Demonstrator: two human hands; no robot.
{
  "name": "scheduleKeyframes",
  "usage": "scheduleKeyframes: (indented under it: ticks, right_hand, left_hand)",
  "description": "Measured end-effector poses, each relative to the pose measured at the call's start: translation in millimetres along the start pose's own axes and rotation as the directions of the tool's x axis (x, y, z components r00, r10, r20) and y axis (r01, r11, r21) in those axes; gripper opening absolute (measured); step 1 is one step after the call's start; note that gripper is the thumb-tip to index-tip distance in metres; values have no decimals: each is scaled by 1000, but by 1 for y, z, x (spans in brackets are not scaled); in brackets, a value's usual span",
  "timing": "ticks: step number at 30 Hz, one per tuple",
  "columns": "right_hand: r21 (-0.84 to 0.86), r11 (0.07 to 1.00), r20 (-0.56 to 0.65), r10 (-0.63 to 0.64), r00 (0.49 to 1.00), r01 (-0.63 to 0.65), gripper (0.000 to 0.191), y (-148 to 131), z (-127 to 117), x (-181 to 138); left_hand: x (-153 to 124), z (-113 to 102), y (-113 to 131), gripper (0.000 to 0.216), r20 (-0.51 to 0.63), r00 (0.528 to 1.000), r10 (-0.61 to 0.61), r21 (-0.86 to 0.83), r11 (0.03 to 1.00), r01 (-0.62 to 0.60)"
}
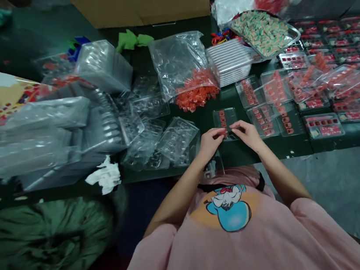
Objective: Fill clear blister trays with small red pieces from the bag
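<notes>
In the head view, a small clear tray [225, 122] is seen on the dark table [235, 154], just right of the middle of the frame. A few small red pieces are set in it. The left hand [211, 140] and the right hand [245, 133] are held close together at the tray's lower edge. The left fingers [221, 133] are pinched shut on what looks like one small red piece [223, 134], though it is too tiny to be sure. The right fingers [234, 127] are curled and rest on the tray; whether anything is held there cannot be told. Just above the tray, a clear bag of red pieces [193, 86] is laid open. Empty clear trays [168, 143] are piled at the left. Filled trays [320, 90] are spread out at the right. A metal pan of green and pink pieces [264, 31] is seen at the upper right.
</notes>
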State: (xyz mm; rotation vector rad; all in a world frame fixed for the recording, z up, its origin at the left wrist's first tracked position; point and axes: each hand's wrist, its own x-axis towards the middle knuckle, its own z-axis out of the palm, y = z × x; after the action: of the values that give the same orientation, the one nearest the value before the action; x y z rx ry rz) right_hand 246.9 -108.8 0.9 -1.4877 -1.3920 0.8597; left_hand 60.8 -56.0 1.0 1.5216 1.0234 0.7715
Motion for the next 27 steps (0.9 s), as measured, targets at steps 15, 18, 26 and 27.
scheduleKeyframes:
  ticks: [15,18,26,27]
  right_hand:
    - [-44,999,12,7,1000,-6,20,1,1,-1]
    - [-54,997,33,-45,998,47,17,-4,6,20]
    - [-415,889,136,-149,979,193,21,-15,56,139]
    - [-477,861,149,-120,982,177,24,-15,65,150]
  left_hand:
    - [3,8,-15,15,210,959,191,231,943,-238]
    - [7,9,-21,15,235,944,230,274,916,-292]
    - [7,14,-23,10,162,977,138,157,974,-163]
    - [5,12,-20,10,151,982,111,121,984,-130]
